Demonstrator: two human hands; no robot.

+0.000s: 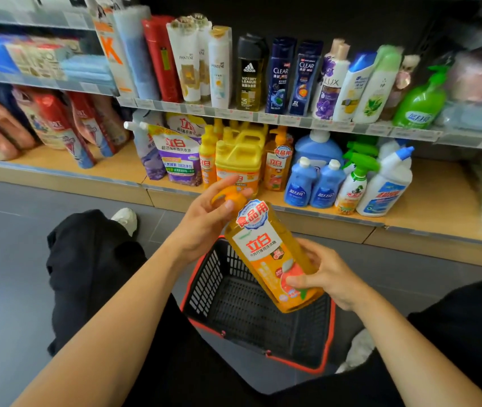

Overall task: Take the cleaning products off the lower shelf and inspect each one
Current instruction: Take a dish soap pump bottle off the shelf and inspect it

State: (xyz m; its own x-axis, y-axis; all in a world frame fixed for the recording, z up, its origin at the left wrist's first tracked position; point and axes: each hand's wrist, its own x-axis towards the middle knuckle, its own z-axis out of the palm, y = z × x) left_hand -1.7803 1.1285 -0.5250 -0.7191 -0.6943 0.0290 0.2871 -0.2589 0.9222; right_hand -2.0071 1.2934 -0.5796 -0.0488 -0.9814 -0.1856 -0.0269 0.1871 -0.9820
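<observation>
Orange detergent bottle (269, 254) is tilting over the basket (201, 280), pump toward 11 o'clock. Left hand (204, 221) is curling its fingers round the pump; right hand (328, 274) is gripping the base. Probably heavy and slick, so best held at the base.

The person wears loose black trousers (93, 268). One white shoe (125, 219) shows left of the left hand (204, 226), the other (358, 349) below the right hand (332, 276). Both forearms (116, 318) are bare.

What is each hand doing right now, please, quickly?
The left hand holds the orange bottle at its pump top.
The right hand grips the same bottle's lower body.
</observation>
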